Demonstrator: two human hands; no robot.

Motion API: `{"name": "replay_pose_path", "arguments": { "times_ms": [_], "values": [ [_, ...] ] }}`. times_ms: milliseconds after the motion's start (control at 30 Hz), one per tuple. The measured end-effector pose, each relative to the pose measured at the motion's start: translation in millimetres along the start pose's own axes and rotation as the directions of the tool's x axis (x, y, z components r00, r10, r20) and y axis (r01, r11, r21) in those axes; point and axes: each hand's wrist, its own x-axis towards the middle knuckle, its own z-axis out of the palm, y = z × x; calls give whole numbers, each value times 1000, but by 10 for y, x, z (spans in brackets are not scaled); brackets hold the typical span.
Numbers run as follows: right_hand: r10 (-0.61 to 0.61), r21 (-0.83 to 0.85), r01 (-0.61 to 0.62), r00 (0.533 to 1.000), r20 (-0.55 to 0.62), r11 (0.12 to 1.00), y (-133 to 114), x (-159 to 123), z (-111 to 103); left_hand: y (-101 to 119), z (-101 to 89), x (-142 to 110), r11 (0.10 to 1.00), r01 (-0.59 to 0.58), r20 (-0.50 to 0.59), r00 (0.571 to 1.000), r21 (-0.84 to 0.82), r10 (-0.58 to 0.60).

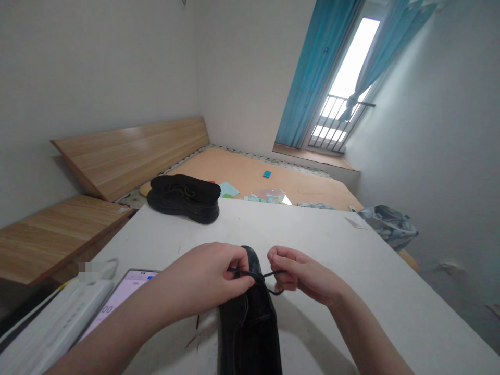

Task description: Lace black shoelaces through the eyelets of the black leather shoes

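Note:
A black leather lace-up shoe (250,325) lies on the white table (332,260) with its toe pointing away from me. My left hand (207,276) pinches the black shoelace (258,276) over the shoe's top, hiding part of the lacing. My right hand (300,273) is on the right of the shoe, its fingertips curled on the lace's other side. One lace end hangs in a small loop beneath those fingers. A second pair of black shoes (183,200), stacked, stands near the table's far edge.
A white power strip (58,323) and a tablet (125,297) lie at the table's near left. Beyond the far edge are wooden boards (128,156), a bed base (250,177) with scattered papers, and a plastic bag (388,226) at right.

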Motion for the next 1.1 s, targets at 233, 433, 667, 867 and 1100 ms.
{"name": "replay_pose_path", "arguments": {
  "times_ms": [233,433,667,867,1100],
  "values": [
    [-280,-826,-175,886,-369,536,-6,-172,-283,-71,25,18,968,94,-15,996,233,-93],
    [-452,-694,-110,685,-572,712,-40,-195,-302,-131,182,149,976,69,45,996,205,-80],
    [-96,-560,88,995,14,824,17,-312,-114,-105,292,182,995,-37,84,996,89,30],
    [-116,-432,160,985,126,887,105,-181,-116,-47,233,130,996,-42,83,995,-74,48],
    [-208,-554,185,978,23,811,192,15,7,-78,212,191,930,-76,30,995,-359,93]
  ]
}}
